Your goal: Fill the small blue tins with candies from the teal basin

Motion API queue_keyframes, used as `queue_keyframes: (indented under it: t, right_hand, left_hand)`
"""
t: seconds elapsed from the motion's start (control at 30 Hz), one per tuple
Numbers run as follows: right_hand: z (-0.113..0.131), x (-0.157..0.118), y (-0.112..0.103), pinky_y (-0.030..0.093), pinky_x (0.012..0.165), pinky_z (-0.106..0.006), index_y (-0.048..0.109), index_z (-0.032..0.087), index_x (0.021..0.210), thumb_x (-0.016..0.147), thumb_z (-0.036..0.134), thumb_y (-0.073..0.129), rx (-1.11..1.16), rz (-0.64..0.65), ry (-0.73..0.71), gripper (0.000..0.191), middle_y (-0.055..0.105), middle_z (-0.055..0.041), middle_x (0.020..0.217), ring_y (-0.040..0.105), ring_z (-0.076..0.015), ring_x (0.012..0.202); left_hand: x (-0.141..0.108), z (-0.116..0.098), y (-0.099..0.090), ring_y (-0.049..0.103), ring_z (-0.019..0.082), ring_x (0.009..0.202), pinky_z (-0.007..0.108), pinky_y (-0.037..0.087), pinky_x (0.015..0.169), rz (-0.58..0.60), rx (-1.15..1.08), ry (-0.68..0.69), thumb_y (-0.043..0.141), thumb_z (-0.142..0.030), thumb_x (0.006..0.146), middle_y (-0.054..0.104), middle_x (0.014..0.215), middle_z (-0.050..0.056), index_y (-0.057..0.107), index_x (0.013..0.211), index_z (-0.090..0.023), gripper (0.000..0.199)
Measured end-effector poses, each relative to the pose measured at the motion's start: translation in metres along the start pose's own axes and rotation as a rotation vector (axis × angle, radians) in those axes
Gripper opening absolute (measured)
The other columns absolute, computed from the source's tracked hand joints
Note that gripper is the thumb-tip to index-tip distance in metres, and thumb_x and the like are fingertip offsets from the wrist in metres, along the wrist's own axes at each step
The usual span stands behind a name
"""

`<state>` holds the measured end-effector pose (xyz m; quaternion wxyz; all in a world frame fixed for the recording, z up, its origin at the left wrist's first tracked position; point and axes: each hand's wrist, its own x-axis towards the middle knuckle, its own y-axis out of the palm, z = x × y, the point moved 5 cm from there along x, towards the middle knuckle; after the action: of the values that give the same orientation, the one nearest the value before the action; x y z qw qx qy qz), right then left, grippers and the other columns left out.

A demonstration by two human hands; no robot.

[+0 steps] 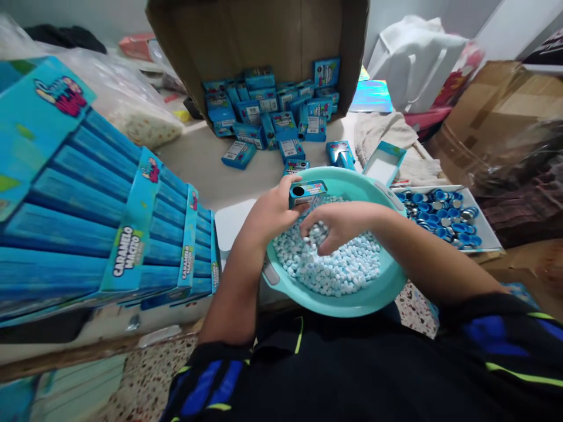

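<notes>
My left hand (272,211) grips a small blue candy box (313,189) by its end, over the far left part of a turquoise basin (338,305). A dark round hole shows in the face of the box that is turned up. Small pale blue and white candies (338,269) lie heaped in the basin. Just below and right of the box, my right hand (341,225) curls its fingers around some of these candies, low over the heap. The basin's grey handle (271,274) shows at the left.
Behind the basin, a cardboard box (259,35) on its side holds several blue candy boxes (284,121); more lie before it. Display cartons (127,252) are stacked at the left. At the right are a white tray (486,234) of blue and silver caps and a beige cloth (382,132).
</notes>
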<state>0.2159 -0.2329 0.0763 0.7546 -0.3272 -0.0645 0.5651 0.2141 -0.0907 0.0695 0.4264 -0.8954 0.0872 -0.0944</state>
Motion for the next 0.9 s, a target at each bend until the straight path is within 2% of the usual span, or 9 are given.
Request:
queue_keyframes:
  t: [0.1,0.23,0.33,0.43,0.53,0.6,0.77,0.9]
  right_hand:
    - [0.003,-0.014,-0.02,0.047,0.049,-0.022,0.068,0.02,0.098,0.072,0.03,0.078,0.269,-0.039,-0.063,0.029,0.068,0.0024,0.076,0.061,-0.0111,0.057]
    - [0.002,-0.013,-0.035,0.04,0.04,-0.021,0.057,0.021,0.09,0.071,0.032,0.077,0.574,-0.302,-0.137,0.03,0.062,0.0041,0.068,0.058,-0.011,0.05]
    - [-0.004,-0.004,-0.034,0.042,0.042,-0.023,0.049,0.025,0.092,0.073,0.037,0.07,0.626,-0.558,-0.062,0.031,0.06,0.0039,0.072,0.06,-0.0141,0.056]
    - [-0.007,0.006,-0.028,0.048,0.049,-0.028,0.045,0.029,0.103,0.08,0.049,0.06,0.54,-0.728,-0.035,0.034,0.06,0.0017,0.082,0.065,-0.0184,0.068]
    - [-0.008,0.015,-0.023,0.052,0.055,-0.033,0.043,0.03,0.11,0.082,0.06,0.056,0.441,-0.775,-0.049,0.043,0.063,-0.0018,0.093,0.068,-0.022,0.078]
    - [-0.009,0.017,-0.021,0.052,0.058,-0.034,0.043,0.03,0.108,0.08,0.062,0.058,0.457,-0.796,-0.05,0.045,0.062,-0.0021,0.093,0.068,-0.0229,0.082]
    - [-0.006,0.012,-0.021,0.05,0.053,-0.029,0.038,0.029,0.092,0.074,0.043,0.069,0.708,-0.88,-0.178,0.039,0.054,0.0047,0.076,0.066,-0.0196,0.072]
    - [-0.005,0.01,-0.024,0.05,0.051,-0.028,0.044,0.027,0.087,0.076,0.029,0.068,0.785,-0.877,-0.342,0.027,0.053,0.0071,0.069,0.064,-0.0164,0.063]
  left_hand:
    - [0.0,-0.003,0.0,0.069,0.028,0.102,0.038,0.053,0.084,0.008,-0.052,0.06,0.071,-0.032,0.084,0.073,0.115,0.009,0.059,0.127,-0.021,0.046]
    - [-0.003,-0.01,0.004,0.07,0.026,0.094,0.037,0.054,0.082,0.111,-0.11,0.111,0.071,-0.034,0.083,0.074,0.102,0.005,0.066,0.109,-0.022,0.029]
    - [-0.007,-0.02,0.01,0.07,0.029,0.103,0.039,0.054,0.089,0.217,-0.134,0.169,0.075,-0.033,0.08,0.074,0.11,0.005,0.067,0.113,-0.024,0.035]
    - [-0.009,-0.022,0.015,0.07,0.031,0.103,0.04,0.054,0.089,0.265,-0.072,0.132,0.077,-0.034,0.078,0.074,0.11,0.006,0.067,0.116,-0.023,0.041]
    - [-0.009,-0.018,0.017,0.069,0.032,0.104,0.04,0.054,0.089,0.277,-0.043,0.092,0.077,-0.035,0.078,0.073,0.114,0.008,0.063,0.125,-0.022,0.051]
    - [-0.009,-0.017,0.019,0.068,0.032,0.107,0.04,0.054,0.091,0.278,-0.06,0.095,0.078,-0.033,0.077,0.072,0.118,0.008,0.062,0.128,-0.021,0.055]
    - [-0.004,-0.016,0.021,0.068,0.033,0.107,0.039,0.053,0.094,0.264,-0.142,0.059,0.081,-0.03,0.07,0.071,0.107,0.005,0.068,0.113,-0.021,0.046]
    - [0.001,-0.014,0.024,0.066,0.035,0.113,0.043,0.052,0.099,0.266,-0.156,0.03,0.081,-0.029,0.069,0.066,0.098,0.003,0.068,0.105,-0.02,0.039]
